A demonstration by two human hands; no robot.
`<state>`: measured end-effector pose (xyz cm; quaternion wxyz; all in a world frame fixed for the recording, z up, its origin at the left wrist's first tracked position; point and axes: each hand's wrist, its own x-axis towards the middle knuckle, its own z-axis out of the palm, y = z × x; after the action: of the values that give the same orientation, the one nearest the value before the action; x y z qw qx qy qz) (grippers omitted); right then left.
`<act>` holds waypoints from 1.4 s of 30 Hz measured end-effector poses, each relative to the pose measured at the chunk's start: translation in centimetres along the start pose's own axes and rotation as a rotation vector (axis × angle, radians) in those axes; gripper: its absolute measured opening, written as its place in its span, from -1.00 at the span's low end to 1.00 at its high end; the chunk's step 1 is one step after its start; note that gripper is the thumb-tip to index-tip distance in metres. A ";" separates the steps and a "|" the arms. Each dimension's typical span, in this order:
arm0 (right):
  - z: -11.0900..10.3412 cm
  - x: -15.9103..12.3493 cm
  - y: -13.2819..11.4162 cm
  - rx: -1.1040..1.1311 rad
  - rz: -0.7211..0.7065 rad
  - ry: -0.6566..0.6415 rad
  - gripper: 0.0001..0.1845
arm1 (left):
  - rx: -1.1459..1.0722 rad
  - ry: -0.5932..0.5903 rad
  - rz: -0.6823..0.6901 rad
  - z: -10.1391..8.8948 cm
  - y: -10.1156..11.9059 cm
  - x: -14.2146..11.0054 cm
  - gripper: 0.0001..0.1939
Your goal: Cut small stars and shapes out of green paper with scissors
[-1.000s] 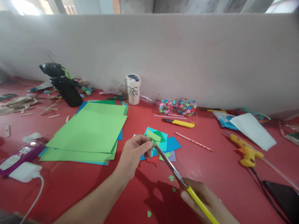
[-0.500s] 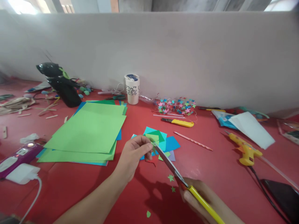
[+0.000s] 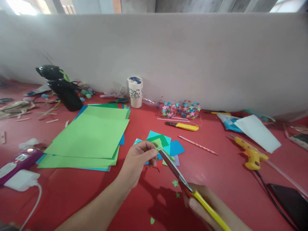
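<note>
My left hand [image 3: 141,157] pinches a small piece of light green paper [image 3: 157,148] between thumb and finger. In my right hand [image 3: 202,202] are the yellow-handled scissors [image 3: 175,170], their blade tips right at that piece. Much of the right hand's fingers is hidden behind the handle. Beneath and beyond the left fingertips lie overlapping blue, green and purple paper scraps [image 3: 177,148]. Two cut green stars, an upper star [image 3: 175,183] and a lower star [image 3: 177,194], rest on the red table [image 3: 134,205] beside the blades. A small green offcut [image 3: 152,220] lies closer to me.
Left of my hands is a stack of green sheets [image 3: 89,134]. Behind stand a black bottle [image 3: 64,91] and a white cup [image 3: 135,93]. A star garland [image 3: 180,109], a yellow cutter [image 3: 185,126], a striped stick [image 3: 198,145] and a yellow glue gun [image 3: 251,152] lie beyond and to the right.
The scissor tips and the green piece in my left fingers have shifted very slightly. Both hands keep their hold, and the view has moved a little.
</note>
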<state>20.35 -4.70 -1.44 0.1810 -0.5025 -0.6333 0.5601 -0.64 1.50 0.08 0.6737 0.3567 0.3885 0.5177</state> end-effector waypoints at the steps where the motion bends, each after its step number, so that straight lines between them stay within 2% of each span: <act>1: 0.0 0.0 0.0 -0.011 -0.017 0.013 -0.35 | 0.019 0.004 0.009 0.0 0.0 0.0 -0.89; 4: 0.1 0.0 -0.1 -0.001 -0.049 0.019 -0.34 | 0.046 0.012 0.013 0.3 -0.1 -0.2 -0.89; 7: 0.4 -0.2 -0.4 0.065 0.004 0.013 -0.36 | 0.051 0.031 0.025 0.5 -0.4 -0.3 -0.89; 12: 1.0 -0.5 -0.6 0.102 0.056 0.132 -0.36 | 0.036 0.061 0.052 0.8 -0.8 -0.5 -0.90; 15: 1.3 -0.5 -0.4 0.127 0.090 0.089 -0.38 | 0.040 0.073 0.057 1.0 -0.7 -0.6 -0.91; 22: 1.1 -0.5 -0.7 -0.048 0.005 0.126 -0.37 | 0.063 0.079 0.052 0.9 -0.5 -0.8 -0.92; 26: 0.4 -0.3 -0.4 -0.112 -0.095 0.065 -0.36 | 0.074 0.069 0.054 0.6 -0.4 -0.8 -0.91; 29: 0.2 -0.2 -0.3 -0.123 -0.099 0.030 -0.35 | 0.100 0.057 0.061 0.5 -0.3 -0.8 -0.90; 36: 0.9 -0.2 -0.6 -0.088 -0.043 0.126 -0.34 | 0.097 0.064 0.058 0.5 -0.4 -0.6 -0.91; 42: 1.5 -0.7 0.2 -0.078 -0.017 0.228 -0.40 | 0.051 0.098 0.039 1.1 -0.6 -0.9 -0.90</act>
<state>19.52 -6.14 -1.82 0.2368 -0.5644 -0.6341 0.4726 0.40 0.36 0.17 0.6343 0.3556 0.4269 0.5375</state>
